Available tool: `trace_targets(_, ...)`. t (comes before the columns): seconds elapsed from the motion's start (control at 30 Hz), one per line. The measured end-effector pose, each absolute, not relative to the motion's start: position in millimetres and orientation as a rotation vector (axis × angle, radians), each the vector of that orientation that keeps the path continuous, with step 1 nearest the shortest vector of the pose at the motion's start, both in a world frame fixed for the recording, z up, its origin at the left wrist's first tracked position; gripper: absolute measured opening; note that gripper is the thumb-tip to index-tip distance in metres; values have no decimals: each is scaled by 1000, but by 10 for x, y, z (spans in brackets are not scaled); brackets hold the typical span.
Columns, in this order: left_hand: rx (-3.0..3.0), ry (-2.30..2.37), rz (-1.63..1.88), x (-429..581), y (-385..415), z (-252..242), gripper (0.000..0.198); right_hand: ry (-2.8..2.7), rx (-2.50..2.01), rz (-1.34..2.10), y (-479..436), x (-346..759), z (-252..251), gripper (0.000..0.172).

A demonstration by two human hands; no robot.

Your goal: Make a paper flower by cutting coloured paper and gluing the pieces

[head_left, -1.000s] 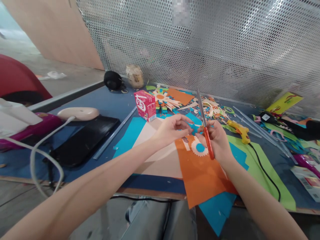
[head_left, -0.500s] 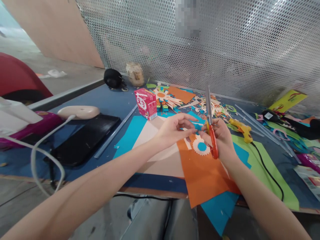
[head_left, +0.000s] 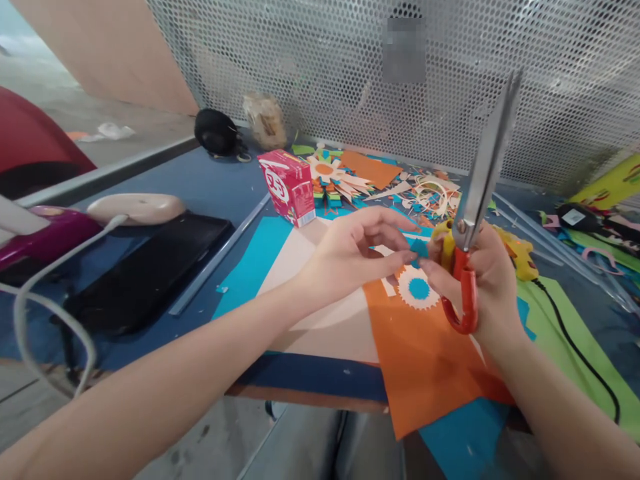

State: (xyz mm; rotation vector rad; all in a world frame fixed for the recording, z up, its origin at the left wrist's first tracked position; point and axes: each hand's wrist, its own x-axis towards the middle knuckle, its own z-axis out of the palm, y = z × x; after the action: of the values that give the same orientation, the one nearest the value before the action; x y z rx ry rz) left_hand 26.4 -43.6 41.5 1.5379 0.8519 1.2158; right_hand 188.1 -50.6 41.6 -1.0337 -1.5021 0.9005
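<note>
My right hand (head_left: pixel 487 287) grips red-handled scissors (head_left: pixel 475 207), blades closed and pointing up toward the mesh wall. My left hand (head_left: pixel 353 257) pinches a small teal paper piece (head_left: pixel 419 248) between thumb and fingers, right beside the right hand's fingertips. Both hands hover above an orange sheet (head_left: pixel 425 360) that carries a white toothed ring with a teal centre (head_left: pixel 419 289). Under it lie beige (head_left: pixel 320 313) and teal sheets (head_left: pixel 250 273).
A red carton (head_left: pixel 287 185) stands behind the sheets, with paper flowers and scraps (head_left: pixel 380 187) beyond. A yellow glue gun (head_left: pixel 520 257) with black cord lies right on green paper (head_left: pixel 570 347). A black tablet (head_left: pixel 145 273), pink device (head_left: pixel 45 237) and white cable lie left. Perforated metal wall (head_left: pixel 350 73) behind.
Both hands have come closer to the camera and risen a little. The scissors swung more upright, tips now high against the mesh. The left hand keeps its pinch on the teal piece.
</note>
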Motion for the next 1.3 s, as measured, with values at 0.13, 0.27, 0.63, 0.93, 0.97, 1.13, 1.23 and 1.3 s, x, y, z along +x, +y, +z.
trace_targets(0.13,1515,808,1228,265,-435,378,28,-1518,-1004,903,-528,1892,421,34)
trace_targets(0.27,1525,808,1230,254,-444,367,29,-1528,-1006,921,-528,1891,432,33)
trace_targets(0.63,1539,756,1259,258,-462,392,23,-1533,-952,933,-541,1882,441,33)
trace_targets(0.93,1582,670,1325,260,-449,387,18,-1572,-950,882,-535,1877,440,31)
trace_targets(0.97,1590,668,1327,260,-452,389,18,-1568,-945,883,-536,1879,438,31)
trace_targets(1.13,1580,685,1368,254,-440,387,19,-1586,-956,876,-535,1883,443,29)
trace_targets(1.23,1503,692,1498,231,-398,383,19,-1587,-951,889,-515,1887,434,29)
trace_targets(1.3,1440,662,1595,206,-369,393,19,-1580,-950,894,-501,1891,419,31)
